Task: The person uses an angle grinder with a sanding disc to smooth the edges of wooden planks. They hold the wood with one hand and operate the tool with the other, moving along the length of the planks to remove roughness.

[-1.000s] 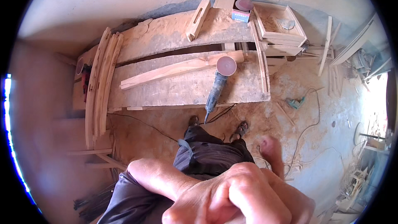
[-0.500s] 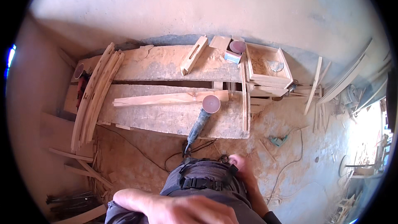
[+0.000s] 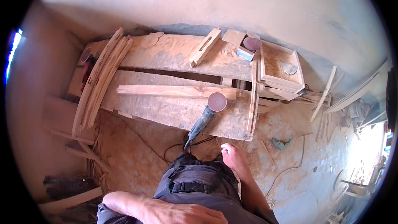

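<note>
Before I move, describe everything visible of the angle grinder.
The angle grinder has a long, dusty, dark body and a round reddish sanding disc facing up. It lies slantwise on the workbench, its narrow tail past the near edge. The disc overlaps the wooden beam in view; contact is unclear.

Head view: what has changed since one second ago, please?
The left hand, large in the picture before, has dropped to its lower edge. The right hand now shows nearer the bench. Nothing visibly taken or released. The grinder and long plank stayed on the bench.
</note>
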A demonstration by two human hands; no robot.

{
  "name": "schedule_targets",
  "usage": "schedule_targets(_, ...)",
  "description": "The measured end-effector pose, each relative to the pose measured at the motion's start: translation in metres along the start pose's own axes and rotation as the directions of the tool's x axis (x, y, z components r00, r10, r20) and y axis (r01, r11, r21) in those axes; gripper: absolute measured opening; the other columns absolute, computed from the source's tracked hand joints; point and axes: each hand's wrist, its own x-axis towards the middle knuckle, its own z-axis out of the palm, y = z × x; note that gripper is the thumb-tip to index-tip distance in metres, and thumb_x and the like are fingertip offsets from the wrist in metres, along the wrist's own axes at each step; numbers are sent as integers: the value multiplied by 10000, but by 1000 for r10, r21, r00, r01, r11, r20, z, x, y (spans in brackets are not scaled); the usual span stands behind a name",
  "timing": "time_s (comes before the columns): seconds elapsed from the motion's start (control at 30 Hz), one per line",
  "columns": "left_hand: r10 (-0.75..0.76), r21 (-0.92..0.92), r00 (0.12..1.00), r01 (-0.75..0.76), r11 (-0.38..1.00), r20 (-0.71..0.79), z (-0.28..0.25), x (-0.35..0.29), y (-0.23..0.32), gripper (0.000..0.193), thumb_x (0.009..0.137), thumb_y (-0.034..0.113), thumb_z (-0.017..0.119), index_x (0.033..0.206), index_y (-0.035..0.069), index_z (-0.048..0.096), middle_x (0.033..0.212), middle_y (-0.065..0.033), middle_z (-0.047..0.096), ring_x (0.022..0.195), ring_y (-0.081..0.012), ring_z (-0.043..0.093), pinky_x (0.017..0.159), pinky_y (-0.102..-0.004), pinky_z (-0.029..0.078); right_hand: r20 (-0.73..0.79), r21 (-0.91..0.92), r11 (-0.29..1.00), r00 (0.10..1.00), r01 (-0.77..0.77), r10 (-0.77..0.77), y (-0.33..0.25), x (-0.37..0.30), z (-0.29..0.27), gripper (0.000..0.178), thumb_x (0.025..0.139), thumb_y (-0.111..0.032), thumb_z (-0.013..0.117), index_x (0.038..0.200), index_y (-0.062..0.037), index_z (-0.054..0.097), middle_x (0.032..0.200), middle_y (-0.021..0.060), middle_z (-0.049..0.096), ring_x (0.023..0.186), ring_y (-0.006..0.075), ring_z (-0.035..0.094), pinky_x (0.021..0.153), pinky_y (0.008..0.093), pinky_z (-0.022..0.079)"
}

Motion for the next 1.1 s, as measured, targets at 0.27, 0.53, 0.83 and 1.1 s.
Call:
schedule_targets(0.27, -345, 32, 822, 402, 915, -453, -42, -57, 50, 274, 1000, 203, 712, 1062, -58, 771, 907, -223, 755, 829, -351, 719, 796, -461, 600, 361, 187, 945, 913, -270, 190, 2, 32, 83, 258, 941, -191, 654, 1129, -40, 747, 1040, 207, 776, 990, 358, 760, 885, 436, 589)
schedule_targets(0.53, 112, 293, 703, 143, 945, -703, -154, -126, 106, 374, 1043, 242, 645, 1338, 12, 672, 902, -215, 744, 780, -338, 690, 705, -419, 598, 240, 555, 660, 857, -506, 456, -28, 68, 104, 276, 953, -98, 681, 1192, 41, 694, 948, 98, 743, 815, 143, 700, 741, 293, 580)
schedule_targets(0.83, 396, 371, 738, -210, 904, -547, -234, -70, 124, 306, 1003, 169, 676, 1268, 17, 699, 936, -189, 750, 784, -314, 705, 671, -391, 596, -504, 162, 692, 662, 703, -555, -345, 149, -108, 237, 1002, -98, 639, 1213, 10, 633, 1072, 132, 719, 945, 231, 691, 884, 365, 553)
schedule_targets(1.1, 466, 326, 732, -341, 882, -497, -239, -62, 137, 253, 967, 105, 703, 1206, 21, 723, 966, -166, 755, 788, -292, 718, 641, -366, 595, -498, 170, 663, 644, 729, -581, -408, 133, -118, 192, 996, -122, 664, 1165, -51, 606, 1014, 99, 680, 829, 248, 658, 767, 383, 534)
